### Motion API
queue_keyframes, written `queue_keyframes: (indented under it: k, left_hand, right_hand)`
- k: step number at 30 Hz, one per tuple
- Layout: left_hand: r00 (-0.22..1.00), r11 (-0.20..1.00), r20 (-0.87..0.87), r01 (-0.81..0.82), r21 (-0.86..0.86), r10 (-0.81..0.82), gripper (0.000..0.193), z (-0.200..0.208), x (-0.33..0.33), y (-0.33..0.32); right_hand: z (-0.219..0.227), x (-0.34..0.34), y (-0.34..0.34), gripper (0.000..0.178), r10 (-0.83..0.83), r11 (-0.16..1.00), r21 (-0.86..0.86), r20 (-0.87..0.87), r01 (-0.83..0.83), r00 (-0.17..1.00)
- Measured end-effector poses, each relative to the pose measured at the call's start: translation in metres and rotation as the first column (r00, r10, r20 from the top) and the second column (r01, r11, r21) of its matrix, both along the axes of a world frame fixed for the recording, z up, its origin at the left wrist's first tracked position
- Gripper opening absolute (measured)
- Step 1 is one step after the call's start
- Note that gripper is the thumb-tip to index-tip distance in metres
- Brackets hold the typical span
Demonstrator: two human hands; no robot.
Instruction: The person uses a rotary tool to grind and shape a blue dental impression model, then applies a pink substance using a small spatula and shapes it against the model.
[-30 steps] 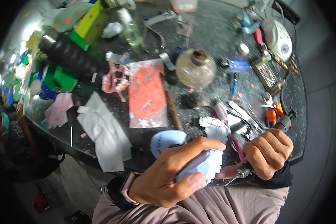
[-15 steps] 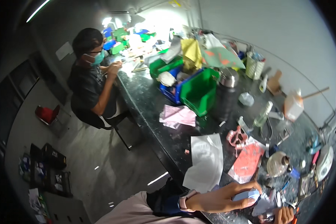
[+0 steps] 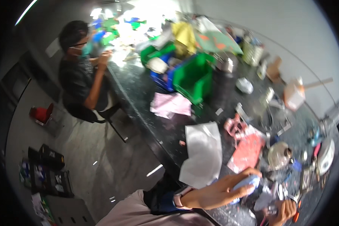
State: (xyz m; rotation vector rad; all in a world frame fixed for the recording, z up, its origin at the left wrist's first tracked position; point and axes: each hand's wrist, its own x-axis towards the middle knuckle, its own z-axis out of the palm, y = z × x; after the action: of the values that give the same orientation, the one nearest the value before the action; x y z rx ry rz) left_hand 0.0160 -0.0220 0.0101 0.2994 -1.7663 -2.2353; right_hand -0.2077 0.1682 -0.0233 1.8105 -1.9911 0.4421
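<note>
My left hand [image 3: 218,194], with a band at its wrist, is closed round a smooth light-blue block [image 3: 248,184] above the table's near edge. My right hand [image 3: 285,211] is at the lower right, its fingers curled; a small shiny item shows beside them, too blurred to name. Several small tools and a pale crumpled scrap [image 3: 263,201] lie between and beyond the hands. Past the left hand lie a red sheet [image 3: 248,150] on pink-white paper, a pink frame-like piece [image 3: 235,126] and a long white sheet [image 3: 202,154].
A round glass bottle [image 3: 278,155] stands to the right, near a white oval device [image 3: 326,157]. Farther off are green bins [image 3: 194,81], a blue bin [image 3: 162,79], a dark cylinder [image 3: 223,86] and pink paper [image 3: 171,104]. A masked co-worker [image 3: 81,71] sits at the table's far left.
The view has shifted, so the bench and co-worker appear higher and farther left. My left hand still grips the blue block, which looks more tilted. My right hand stays at the lower right.
</note>
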Motion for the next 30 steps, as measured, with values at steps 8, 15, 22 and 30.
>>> queue_keyframes:
  k: [8,15,22,30]
  left_hand:
    - [0.991,0.911,-0.111,-0.017,0.413,0.068,0.062,-0.023,-0.033,0.031]
    - [0.998,0.884,0.04,0.015,0.466,-0.038,0.074,-0.001,-0.05,0.042]
    - [0.927,0.97,0.344,0.071,0.234,-0.151,0.083,0.007,-0.059,0.046]
    - [0.971,0.986,0.174,0.155,0.063,-0.164,0.075,-0.022,-0.065,0.049]
  right_hand:
    - [0.02,0.004,-0.018,0.055,0.072,0.997,0.021,-0.012,-0.071,0.997]
    - [0.028,-0.008,-0.009,0.072,0.129,0.99,-0.051,0.017,-0.128,0.992]
    - [0.026,0.003,-0.003,0.04,0.179,0.982,-0.068,0.029,-0.177,0.983]
    - [0.023,0.007,-0.004,0.026,0.197,0.979,-0.062,0.004,-0.196,0.98]
